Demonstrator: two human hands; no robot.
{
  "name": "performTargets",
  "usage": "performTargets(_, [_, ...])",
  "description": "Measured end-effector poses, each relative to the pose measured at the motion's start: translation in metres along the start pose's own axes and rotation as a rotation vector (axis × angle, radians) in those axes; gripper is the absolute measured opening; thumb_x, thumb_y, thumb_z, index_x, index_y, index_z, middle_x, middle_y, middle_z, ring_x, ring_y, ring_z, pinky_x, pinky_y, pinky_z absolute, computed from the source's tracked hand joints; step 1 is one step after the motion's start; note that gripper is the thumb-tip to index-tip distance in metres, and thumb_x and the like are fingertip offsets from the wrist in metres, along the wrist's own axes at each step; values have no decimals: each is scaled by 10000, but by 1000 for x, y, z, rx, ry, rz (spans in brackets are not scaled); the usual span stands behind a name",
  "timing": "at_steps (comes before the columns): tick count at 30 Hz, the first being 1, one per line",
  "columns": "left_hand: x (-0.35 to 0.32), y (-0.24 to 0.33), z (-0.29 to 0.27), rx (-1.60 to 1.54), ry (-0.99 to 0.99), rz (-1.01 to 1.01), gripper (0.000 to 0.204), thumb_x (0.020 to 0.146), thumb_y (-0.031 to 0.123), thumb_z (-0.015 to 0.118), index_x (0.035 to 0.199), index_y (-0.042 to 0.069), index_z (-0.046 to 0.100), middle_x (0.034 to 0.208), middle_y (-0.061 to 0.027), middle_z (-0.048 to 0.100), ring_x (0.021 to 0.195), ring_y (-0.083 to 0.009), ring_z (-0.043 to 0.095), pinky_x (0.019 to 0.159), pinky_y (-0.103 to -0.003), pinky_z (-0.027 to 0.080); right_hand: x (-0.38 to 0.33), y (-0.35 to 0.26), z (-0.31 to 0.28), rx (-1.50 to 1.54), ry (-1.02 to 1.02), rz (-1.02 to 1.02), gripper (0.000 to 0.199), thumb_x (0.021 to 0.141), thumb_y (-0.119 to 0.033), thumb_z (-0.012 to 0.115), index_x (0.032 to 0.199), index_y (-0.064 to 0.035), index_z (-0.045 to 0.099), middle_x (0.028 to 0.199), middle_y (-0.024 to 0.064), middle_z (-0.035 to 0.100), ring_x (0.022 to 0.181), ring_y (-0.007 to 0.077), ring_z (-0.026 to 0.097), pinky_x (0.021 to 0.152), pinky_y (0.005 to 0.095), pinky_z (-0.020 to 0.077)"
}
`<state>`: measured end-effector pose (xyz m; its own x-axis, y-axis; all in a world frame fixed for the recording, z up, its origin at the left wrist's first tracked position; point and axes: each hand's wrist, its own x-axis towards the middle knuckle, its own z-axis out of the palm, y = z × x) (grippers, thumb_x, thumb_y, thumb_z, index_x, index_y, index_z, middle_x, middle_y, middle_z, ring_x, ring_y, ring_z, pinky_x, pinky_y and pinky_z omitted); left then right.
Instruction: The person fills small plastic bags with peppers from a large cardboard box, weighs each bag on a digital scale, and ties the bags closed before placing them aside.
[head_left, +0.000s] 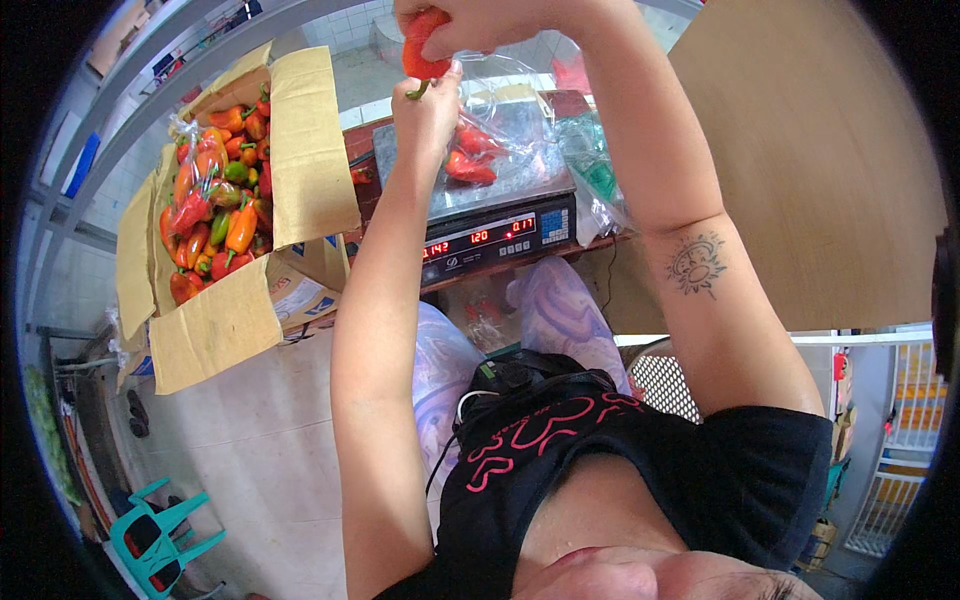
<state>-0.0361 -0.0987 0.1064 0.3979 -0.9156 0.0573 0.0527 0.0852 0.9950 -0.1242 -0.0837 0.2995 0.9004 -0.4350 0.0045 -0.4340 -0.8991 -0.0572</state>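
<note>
At the top edge, my right hand (485, 28) is closed around a red pepper (427, 45); its green stem points down over the knuckles of my left hand (428, 118). My left hand is closed at the rim of a clear plastic bag (510, 105), its fingertips partly hidden behind the pepper. Inside the bag, red peppers (470, 167) rest on the metal plate of a digital scale (555, 185). Red digits glow on the scale's front panel, and my left forearm covers part of it.
Left of the scale stands an open cardboard box (215, 335) full of red, orange and green peppers (240, 228), some in clear plastic. Green plastic bags (590, 155) lie right of the scale. A large cardboard sheet (810, 170) fills the right side. A teal chair (160, 540) is at lower left.
</note>
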Motion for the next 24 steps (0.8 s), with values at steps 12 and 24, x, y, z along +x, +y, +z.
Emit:
performTargets(12, [-4, 4, -7, 36, -9, 129, 272, 830, 250, 543, 807, -12, 610, 466, 1, 434, 370, -71, 389, 348, -224, 287, -33, 15, 9, -1, 12, 199, 181, 660, -128, 594, 796, -13, 623, 785, 143, 623, 756, 285, 601, 683, 355, 478])
performTargets(24, [-3, 12, 2, -74, 35, 79, 263, 856, 263, 537, 841, 13, 619, 469, 20, 415, 365, -56, 372, 339, -201, 275, -13, 83, 123, -263, 33, 262, 456, 621, -144, 708, 1051, -69, 576, 883, 149, 628, 784, 277, 615, 633, 357, 502])
